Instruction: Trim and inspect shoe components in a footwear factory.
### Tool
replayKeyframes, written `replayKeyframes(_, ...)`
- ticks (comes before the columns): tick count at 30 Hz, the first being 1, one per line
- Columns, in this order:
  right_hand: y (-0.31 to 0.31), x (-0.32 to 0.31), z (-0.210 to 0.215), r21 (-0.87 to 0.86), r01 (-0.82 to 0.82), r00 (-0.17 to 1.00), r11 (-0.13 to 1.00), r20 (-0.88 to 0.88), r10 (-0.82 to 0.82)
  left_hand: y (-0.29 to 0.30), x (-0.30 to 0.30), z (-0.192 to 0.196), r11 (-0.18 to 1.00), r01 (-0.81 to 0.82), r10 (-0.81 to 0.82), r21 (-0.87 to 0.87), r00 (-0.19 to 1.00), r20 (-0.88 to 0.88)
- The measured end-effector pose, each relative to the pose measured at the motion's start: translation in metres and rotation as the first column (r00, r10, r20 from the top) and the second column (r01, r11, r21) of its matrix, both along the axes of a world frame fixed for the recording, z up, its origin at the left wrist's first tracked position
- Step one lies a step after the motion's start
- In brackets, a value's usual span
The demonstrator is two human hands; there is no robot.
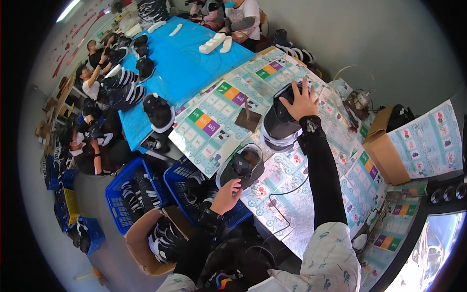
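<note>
While leaning over a table [273,219] covered in printed sheets, has a blue-topped table [182,73] beyond and left of the right fingers, with white blocks [212,44] on it and co-workers [245,22] around it. Has a flat brown block [247,120] near the right fingers on their left, a cardboard box [384,151] well to their right, and a blue crate [113,202] of dark shoes left of the left fingers. Spreads the right hand [302,103] wide, fingers fanned, laid over the top of a black shoe piece [281,130] with a pale rim. Curls the left hand [226,196], thumb close to index, at the near edge of a second shoe piece [243,165], just beyond the fingertips by the table edge; cannot tell whether pinching it. Stretches the right arm [327,182] forward, nearly straight, black-sleeved; angles the left forearm up from the lower edge.
</note>
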State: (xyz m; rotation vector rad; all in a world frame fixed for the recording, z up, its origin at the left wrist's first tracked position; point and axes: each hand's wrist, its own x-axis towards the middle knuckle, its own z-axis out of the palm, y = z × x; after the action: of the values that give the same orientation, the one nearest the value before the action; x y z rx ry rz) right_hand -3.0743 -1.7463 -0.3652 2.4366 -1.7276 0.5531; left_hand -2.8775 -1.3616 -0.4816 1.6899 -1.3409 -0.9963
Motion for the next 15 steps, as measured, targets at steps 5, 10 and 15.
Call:
replayKeyframes(5, 0.004, -0.024, 0.007, -0.032, 0.024, 0.999, 0.999, 0.032, -0.023, -0.017, 0.0, -0.002, 0.995, 0.095, -0.093, -0.01, 0.987, 0.13)
replayKeyframes(10, 0.043, -0.032, 0.049, -0.248, -0.011, 0.957, 0.969, 0.277, 0.082, -0.037, 0.012, 0.005, 0.985, 0.138, -0.087, -0.101, 0.912, 0.4)
replayKeyframes(15, 0.179, -0.077, 0.016, -0.16, -0.053, 0.744, 0.986, 0.652, 0.146, -0.051, 0.007, 0.006, 0.868, 0.231, -0.364, -0.44, 0.898, -0.247)
